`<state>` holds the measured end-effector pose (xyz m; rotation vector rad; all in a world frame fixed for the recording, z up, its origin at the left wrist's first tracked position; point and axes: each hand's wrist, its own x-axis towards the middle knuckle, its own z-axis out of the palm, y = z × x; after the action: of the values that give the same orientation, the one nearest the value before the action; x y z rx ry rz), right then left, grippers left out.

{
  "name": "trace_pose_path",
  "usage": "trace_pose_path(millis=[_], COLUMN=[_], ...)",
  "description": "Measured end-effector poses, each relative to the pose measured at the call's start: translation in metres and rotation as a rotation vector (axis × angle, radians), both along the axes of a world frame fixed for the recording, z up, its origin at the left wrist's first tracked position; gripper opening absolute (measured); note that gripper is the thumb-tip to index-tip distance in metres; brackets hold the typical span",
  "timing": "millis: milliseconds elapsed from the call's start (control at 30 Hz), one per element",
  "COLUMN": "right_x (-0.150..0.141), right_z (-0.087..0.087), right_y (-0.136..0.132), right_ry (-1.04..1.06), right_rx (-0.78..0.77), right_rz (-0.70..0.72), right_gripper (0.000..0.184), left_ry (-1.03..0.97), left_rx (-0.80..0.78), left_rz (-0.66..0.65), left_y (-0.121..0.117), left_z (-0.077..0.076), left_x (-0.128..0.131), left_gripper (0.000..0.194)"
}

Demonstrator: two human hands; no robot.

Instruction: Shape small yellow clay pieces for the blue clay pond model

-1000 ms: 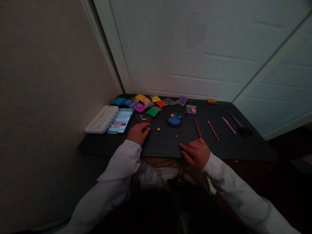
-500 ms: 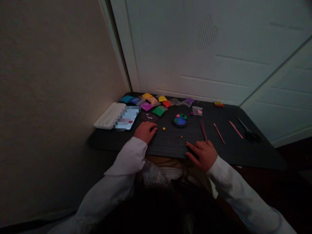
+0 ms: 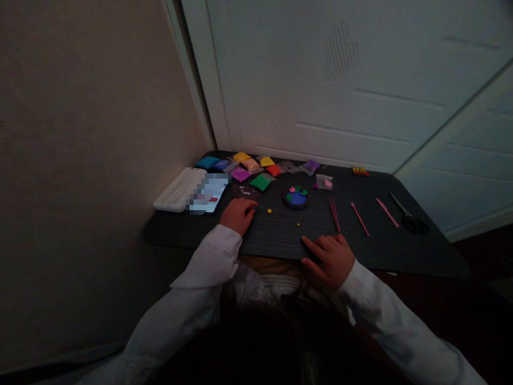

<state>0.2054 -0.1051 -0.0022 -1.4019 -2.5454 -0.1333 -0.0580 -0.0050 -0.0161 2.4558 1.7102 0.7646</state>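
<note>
My left hand (image 3: 239, 215) rests on the dark table, fingers loosely bent with a gap beside the thumb and nothing visible in them. Just right of it lies a small yellow clay ball (image 3: 269, 211). My right hand (image 3: 331, 259) is low over the table's front edge, forefinger stretched out with its tip on the tabletop and the thumb apart. Whether a bit of clay is under that fingertip cannot be seen. A tiny yellow clay bit (image 3: 298, 224) sits just beyond the finger. Further back is a round clay pond (image 3: 296, 199), blue inside a dark rim, with green pads and a pink flower.
To the right lie tweezers (image 3: 334, 215), two pink clay tools (image 3: 359, 218) and scissors (image 3: 409, 216). Bags of coloured clay (image 3: 261, 182) line the back. A phone (image 3: 214, 193) leans on a white case (image 3: 180, 190) at the left. A white panelled door (image 3: 288, 69) stands behind.
My right hand has slid slightly left and toward me, its fingertip dragging along the table. The yellow speck at that fingertip no longer shows. My left hand has barely moved.
</note>
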Motion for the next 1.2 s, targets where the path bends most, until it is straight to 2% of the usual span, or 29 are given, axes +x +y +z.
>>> trace_pose_path(millis=[267,533,833,1033,1200], right_x=[0.012,0.012,0.008,0.005,0.004], right_z=[-0.005,-0.007,-0.007,-0.008,-0.006], right_y=[0.009,0.01,0.009,0.008,0.006], right_ry=[0.129,0.21,0.136,0.078,0.045], right_rx=[-0.018,-0.006,-0.015,0.009,0.007], right_rz=[-0.037,-0.066,-0.032,-0.063,-0.055], right_gripper=[0.04,0.035,0.033,0.037,0.037], left_ry=[0.059,0.069,0.051,0.034,-0.019], left_rx=[0.019,-0.001,-0.002,0.002,0.026], left_rz=[0.036,-0.034,-0.038,-0.024,-0.006], left_y=[0.005,0.001,0.004,0.015,0.014], left_z=[-0.004,-0.006,-0.002,-0.002,-0.003], left_x=[-0.002,0.0,0.0,0.001,0.0], left_gripper=[0.026,0.023,0.024,0.024,0.025])
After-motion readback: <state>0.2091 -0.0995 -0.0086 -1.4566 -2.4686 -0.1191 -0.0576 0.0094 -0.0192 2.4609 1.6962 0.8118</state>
